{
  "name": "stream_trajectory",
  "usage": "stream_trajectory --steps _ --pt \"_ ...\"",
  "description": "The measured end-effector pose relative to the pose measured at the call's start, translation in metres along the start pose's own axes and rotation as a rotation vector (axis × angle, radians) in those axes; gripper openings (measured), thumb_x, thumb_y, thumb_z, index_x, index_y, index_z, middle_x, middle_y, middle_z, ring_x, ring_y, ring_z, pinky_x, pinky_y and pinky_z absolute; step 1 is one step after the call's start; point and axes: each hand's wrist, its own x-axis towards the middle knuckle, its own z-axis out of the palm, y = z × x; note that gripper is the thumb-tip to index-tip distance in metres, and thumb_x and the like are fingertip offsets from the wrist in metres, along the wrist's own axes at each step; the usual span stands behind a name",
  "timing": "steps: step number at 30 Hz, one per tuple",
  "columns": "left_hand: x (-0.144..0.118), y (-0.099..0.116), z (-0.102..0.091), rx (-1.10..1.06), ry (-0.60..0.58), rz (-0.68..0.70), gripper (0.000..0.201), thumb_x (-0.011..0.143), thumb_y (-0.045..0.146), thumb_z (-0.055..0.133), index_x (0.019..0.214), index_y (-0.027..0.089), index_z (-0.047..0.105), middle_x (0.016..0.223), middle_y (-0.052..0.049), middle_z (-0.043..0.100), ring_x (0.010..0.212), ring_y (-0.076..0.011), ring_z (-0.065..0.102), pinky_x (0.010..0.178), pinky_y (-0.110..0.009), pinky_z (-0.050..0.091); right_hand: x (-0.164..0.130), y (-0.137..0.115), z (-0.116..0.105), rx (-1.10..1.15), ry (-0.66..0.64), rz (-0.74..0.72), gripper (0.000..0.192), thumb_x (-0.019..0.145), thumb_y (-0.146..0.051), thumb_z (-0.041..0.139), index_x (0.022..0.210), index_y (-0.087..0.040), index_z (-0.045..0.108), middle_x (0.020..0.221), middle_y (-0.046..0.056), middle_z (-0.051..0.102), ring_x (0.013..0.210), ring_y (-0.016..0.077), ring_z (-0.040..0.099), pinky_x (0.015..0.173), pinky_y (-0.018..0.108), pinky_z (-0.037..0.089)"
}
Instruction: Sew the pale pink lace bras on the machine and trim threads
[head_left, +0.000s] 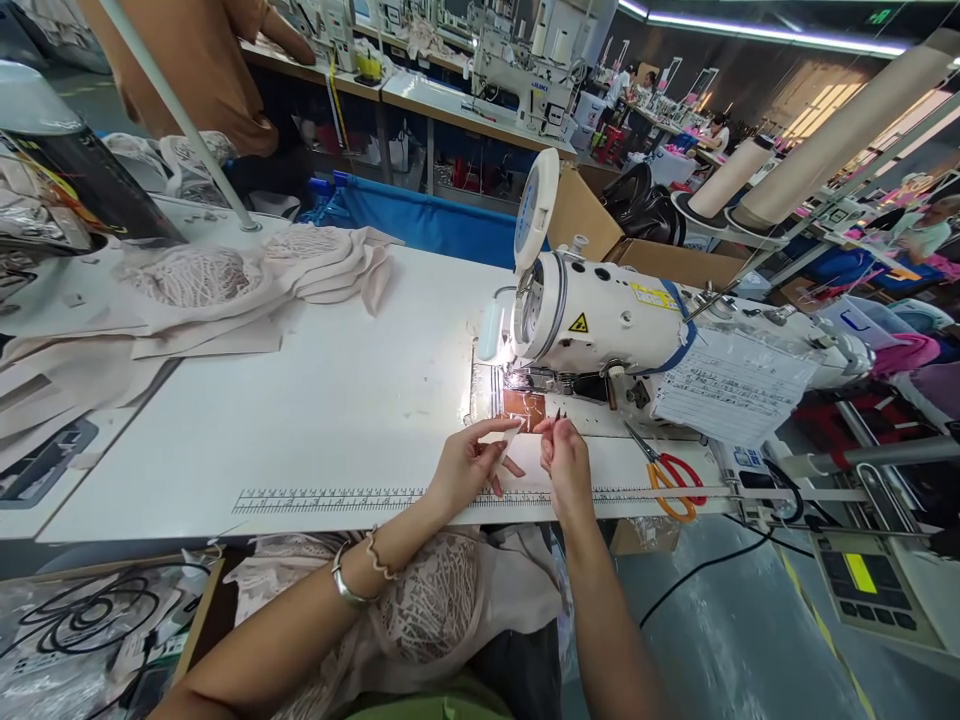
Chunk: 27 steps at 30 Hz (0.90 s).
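Both hands work just in front of the sewing machine [600, 320]: left hand [469, 465] pinches a pale strip [512, 437], right hand [564, 462] grips a small snipper [557, 413], probably trimming.

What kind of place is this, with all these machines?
Most likely a garment factory's sewing floor: an industrial sewing machine on a white worktable, stacked lace fabric pieces, and rows of similar machines behind.

L hand [469, 465] pinching fabric strip [512, 437] | R hand [564, 455] w/ small snips [556, 413] | sewing machine [600, 320] just behind
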Motion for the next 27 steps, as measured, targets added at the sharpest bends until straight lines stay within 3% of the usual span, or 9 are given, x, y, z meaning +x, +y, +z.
stream_trajectory --steps 3,7,10,20,27 --pt "-0.001 0.001 -0.001 -0.007 0.015 0.008 0.052 0.079 0.048 0.073 0.119 0.015 0.071 0.109 -0.014 0.073 0.066 -0.0233 0.076 0.043 -0.027 0.058 -0.014 -0.002 -0.007 0.062 -0.074 0.082 0.057 0.089 -0.074 0.047 0.077 -0.02 0.062 0.06 -0.005 0.038 0.048 0.0093 0.028 0.045 0.026 0.023" --pt "-0.003 0.001 -0.002 0.005 0.012 0.02 0.055 0.081 0.042 0.071 0.128 0.014 0.067 0.081 -0.006 0.073 0.066 -0.023 0.076 0.048 -0.027 0.061 -0.025 0.006 -0.007 0.069 -0.155 0.146 0.046 0.085 -0.067 0.06 0.093 -0.022 0.06 0.064 -0.005 0.051 0.048 0.0092 0.034 0.046 0.024 0.026" --pt "-0.004 0.002 -0.001 -0.006 -0.017 0.002 0.061 0.081 0.04 0.071 0.136 0.012 0.063 0.066 -0.002 0.069 0.066 -0.0241 0.076 0.049 -0.027 0.06 -0.024 0.012 -0.003 0.082 -0.163 0.153 0.044 0.084 -0.065 0.065 0.087 -0.023 0.054 0.064 -0.005 0.056 0.047 0.0085 0.035 0.046 0.023 0.027" --pt "-0.006 0.003 0.0 -0.058 -0.045 -0.022 0.071 0.079 0.039 0.073 0.143 0.013 0.057 0.059 0.0 0.069 0.057 -0.0184 0.069 0.046 -0.026 0.059 -0.021 -0.002 0.008 0.172 -0.195 0.142 0.042 0.078 -0.059 0.074 0.08 -0.023 0.053 0.054 -0.007 0.051 0.046 0.0091 0.039 0.044 0.022 0.026" --pt "-0.006 0.004 0.002 -0.028 -0.047 -0.031 0.071 0.079 0.038 0.072 0.143 0.013 0.057 0.057 0.003 0.067 0.048 -0.0145 0.063 0.045 -0.026 0.059 -0.02 0.003 0.014 0.255 -0.178 0.158 0.039 0.076 -0.055 0.077 0.079 -0.023 0.055 0.058 -0.007 0.049 0.046 0.0083 0.038 0.042 0.022 0.03"
